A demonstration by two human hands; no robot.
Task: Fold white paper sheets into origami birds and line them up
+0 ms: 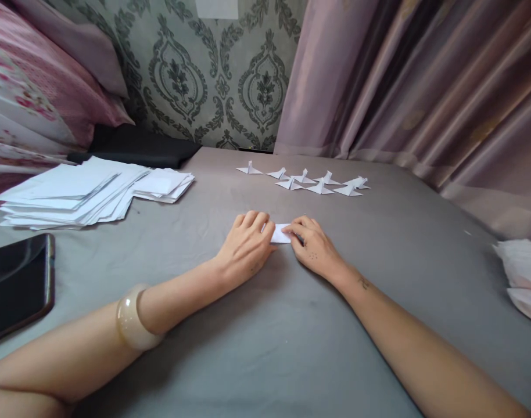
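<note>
White folded paper (279, 234), lying nine-to-three.
Your left hand (248, 242) grasps its nine-o'clock end, your right hand (314, 244) its three-o'clock.

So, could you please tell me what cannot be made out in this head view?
All in the head view:
White paper: full shape hidden by the left hand and right hand.
Phone: cut off by the left edge.
White bundle: cut off by the right edge.
Wall sheet: cut off by the top edge.
Wrist marks: too small.
</note>
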